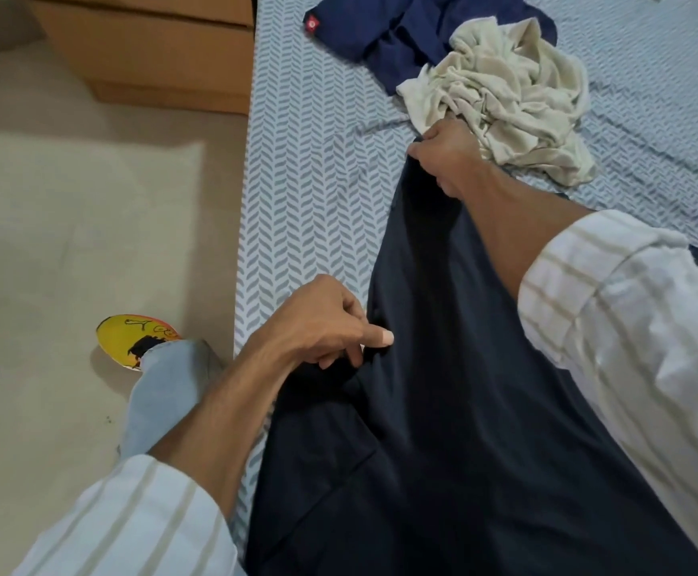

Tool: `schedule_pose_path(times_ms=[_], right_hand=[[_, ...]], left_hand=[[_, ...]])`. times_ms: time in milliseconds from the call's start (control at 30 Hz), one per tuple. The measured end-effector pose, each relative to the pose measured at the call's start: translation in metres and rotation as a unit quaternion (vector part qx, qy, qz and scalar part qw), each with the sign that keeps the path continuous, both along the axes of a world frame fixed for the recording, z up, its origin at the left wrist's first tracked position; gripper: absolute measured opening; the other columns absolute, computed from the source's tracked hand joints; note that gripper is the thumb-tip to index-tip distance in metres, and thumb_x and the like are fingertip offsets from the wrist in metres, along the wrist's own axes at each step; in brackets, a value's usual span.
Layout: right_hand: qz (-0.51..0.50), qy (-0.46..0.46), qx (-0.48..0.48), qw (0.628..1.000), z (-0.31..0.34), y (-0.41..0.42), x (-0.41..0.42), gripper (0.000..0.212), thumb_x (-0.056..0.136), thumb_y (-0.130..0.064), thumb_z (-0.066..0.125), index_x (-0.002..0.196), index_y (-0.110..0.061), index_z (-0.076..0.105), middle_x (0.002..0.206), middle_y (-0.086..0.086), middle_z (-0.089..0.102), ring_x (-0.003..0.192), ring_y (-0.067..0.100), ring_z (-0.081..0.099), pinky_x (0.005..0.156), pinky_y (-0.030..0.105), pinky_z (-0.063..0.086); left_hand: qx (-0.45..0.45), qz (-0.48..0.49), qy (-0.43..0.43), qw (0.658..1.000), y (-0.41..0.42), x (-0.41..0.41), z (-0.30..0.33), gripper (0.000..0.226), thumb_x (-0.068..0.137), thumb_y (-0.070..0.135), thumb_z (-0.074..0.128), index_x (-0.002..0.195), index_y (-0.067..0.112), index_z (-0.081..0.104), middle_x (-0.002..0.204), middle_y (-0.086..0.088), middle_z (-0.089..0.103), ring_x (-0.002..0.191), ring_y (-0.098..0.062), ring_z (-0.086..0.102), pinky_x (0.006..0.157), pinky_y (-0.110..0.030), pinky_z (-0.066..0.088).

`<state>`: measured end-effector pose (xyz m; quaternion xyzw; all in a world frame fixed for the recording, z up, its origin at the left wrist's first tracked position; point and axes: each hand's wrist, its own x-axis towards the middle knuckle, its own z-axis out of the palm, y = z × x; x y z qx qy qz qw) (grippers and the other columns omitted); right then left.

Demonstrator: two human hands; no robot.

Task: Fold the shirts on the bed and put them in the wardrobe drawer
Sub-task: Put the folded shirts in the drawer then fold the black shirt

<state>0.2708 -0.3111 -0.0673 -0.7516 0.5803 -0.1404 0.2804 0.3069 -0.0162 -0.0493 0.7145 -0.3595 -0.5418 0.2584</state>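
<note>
A dark navy shirt (443,388) lies stretched along the bed (310,168), from the near edge toward the middle. My left hand (322,322) pinches its left edge near the bedside. My right hand (447,155) grips the shirt's far end, pressed on the sheet. Just beyond my right hand lies a crumpled cream shirt (505,101). Behind that is a bunched blue shirt (405,31) with a small red label.
A brown wooden drawer unit (152,47) stands on the floor at the bed's far left corner. My leg in light jeans and a yellow slipper (135,338) are on the beige floor beside the bed.
</note>
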Motion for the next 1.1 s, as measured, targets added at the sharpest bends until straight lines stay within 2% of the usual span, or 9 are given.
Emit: schedule_pose_path(times_ms=[100, 233, 367, 467, 600, 767, 933, 1000, 1100], right_hand=[[-0.026, -0.052, -0.019, 0.998, 0.001, -0.011, 0.003, 0.016, 0.077, -0.029, 0.068, 0.069, -0.024, 0.055, 0.071, -0.005, 0.059, 0.074, 0.024, 0.061, 0.061, 0.031, 0.05], [-0.026, -0.057, -0.039, 0.997, -0.004, -0.021, 0.01, 0.015, 0.08, -0.028, 0.072, 0.069, -0.025, 0.062, 0.083, -0.004, 0.068, 0.092, 0.022, 0.069, 0.082, 0.033, 0.058], [-0.024, -0.033, -0.066, 0.997, -0.016, -0.018, 0.013, 0.008, 0.086, -0.032, 0.07, 0.088, -0.024, 0.069, 0.094, -0.004, 0.069, 0.096, 0.016, 0.065, 0.082, 0.021, 0.048], [-0.005, -0.024, -0.091, 0.996, -0.014, -0.01, 0.007, 0.023, 0.089, -0.034, 0.066, 0.105, -0.018, 0.07, 0.106, -0.002, 0.07, 0.104, 0.016, 0.063, 0.085, 0.02, 0.042], [0.043, -0.076, -0.053, 0.995, 0.002, 0.017, -0.026, 0.039, 0.091, -0.039, 0.061, 0.123, -0.018, 0.059, 0.103, -0.005, 0.065, 0.097, 0.013, 0.06, 0.086, 0.023, 0.042], [0.056, -0.056, -0.095, 0.992, 0.018, 0.056, -0.145, 0.034, 0.094, -0.039, 0.06, 0.123, -0.02, 0.063, 0.114, -0.003, 0.065, 0.102, 0.011, 0.059, 0.092, 0.02, 0.039], [-0.097, 0.031, -0.149, 0.983, 0.03, 0.054, -0.342, 0.023, 0.093, -0.031, 0.062, 0.107, -0.016, 0.07, 0.106, 0.01, 0.068, 0.1, 0.027, 0.063, 0.09, 0.029, 0.044], [-0.163, 0.057, -0.128, 0.977, 0.025, 0.045, -0.409, 0.023, 0.09, -0.03, 0.064, 0.104, -0.014, 0.07, 0.104, 0.014, 0.07, 0.101, 0.033, 0.064, 0.09, 0.037, 0.048], [-0.189, 0.051, -0.071, 0.978, 0.006, 0.038, -0.483, 0.023, 0.086, -0.03, 0.067, 0.098, -0.011, 0.07, 0.095, 0.013, 0.069, 0.092, 0.033, 0.064, 0.082, 0.036, 0.047]], left_hand=[[0.032, -0.034, -0.005, 0.999, -0.002, -0.001, 0.001, 0.034, 0.077, 0.033, 0.082, 0.076, 0.001, 0.072, 0.062, -0.007, 0.072, 0.039, -0.01, 0.047, 0.045, -0.018, 0.041], [0.052, -0.038, -0.042, 0.997, -0.006, -0.001, -0.002, 0.025, 0.074, 0.019, 0.073, 0.056, 0.007, 0.062, 0.054, -0.014, 0.065, 0.036, -0.012, 0.045, 0.051, -0.027, 0.047], [0.061, -0.015, -0.065, 0.996, -0.009, -0.006, -0.007, 0.02, 0.072, 0.017, 0.067, 0.055, 0.01, 0.059, 0.049, -0.011, 0.063, 0.034, -0.012, 0.046, 0.044, -0.023, 0.042], [0.078, -0.011, -0.087, 0.993, -0.012, -0.012, -0.002, 0.02, 0.074, 0.022, 0.066, 0.059, 0.01, 0.061, 0.051, -0.009, 0.067, 0.036, -0.013, 0.053, 0.047, -0.023, 0.045], [0.097, 0.0, -0.1, 0.99, -0.013, -0.021, 0.009, 0.021, 0.079, 0.023, 0.065, 0.07, 0.004, 0.068, 0.055, -0.008, 0.07, 0.045, -0.015, 0.067, 0.046, -0.022, 0.05], [0.083, 0.053, -0.197, 0.975, -0.01, -0.036, 0.012, 0.041, 0.08, 0.038, 0.053, 0.066, 0.004, 0.07, 0.048, -0.007, 0.066, 0.042, -0.019, 0.067, 0.058, -0.032, 0.061], [0.074, 0.06, -0.396, 0.913, -0.014, -0.063, 0.014, 0.052, 0.084, 0.054, 0.047, 0.067, 0.008, 0.065, 0.038, -0.004, 0.058, 0.039, -0.021, 0.06, 0.055, -0.027, 0.045], [0.081, 0.072, -0.448, 0.887, -0.012, -0.069, 0.011, 0.048, 0.086, 0.051, 0.05, 0.076, 0.007, 0.067, 0.057, -0.011, 0.067, 0.058, -0.027, 0.063, 0.059, -0.032, 0.042], [0.033, 0.097, -0.504, 0.858, -0.025, -0.091, 0.01, 0.029, 0.086, 0.036, 0.057, 0.093, 0.008, 0.057, 0.09, -0.025, 0.065, 0.084, -0.043, 0.063, 0.071, -0.042, 0.044]])
